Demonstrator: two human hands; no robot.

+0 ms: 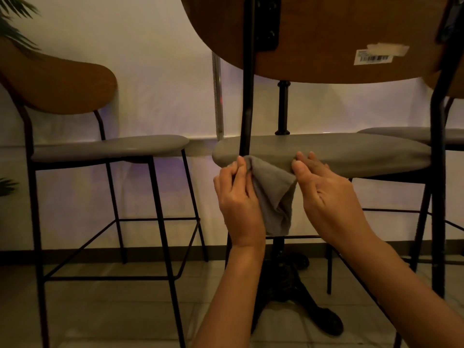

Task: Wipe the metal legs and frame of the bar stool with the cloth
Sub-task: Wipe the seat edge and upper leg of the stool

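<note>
The bar stool in front of me has a wooden backrest (326, 41), a grey padded seat (339, 151) and black metal uprights (247, 96). A grey cloth (273, 194) hangs between my hands at the seat's front edge, its top corner against the base of the left upright. My left hand (238, 197) pinches the cloth's left edge beside that upright. My right hand (326, 194) pinches the cloth's right edge, fingertips touching the seat's edge. The stool's lower legs are partly hidden behind my arms.
A second stool (105, 146) stands at the left with thin black legs and a footrest frame. A third stool's seat (426, 134) shows at the right. A black cast table base (288, 280) stands on the tiled floor behind. Plant leaves (12, 21) sit at top left.
</note>
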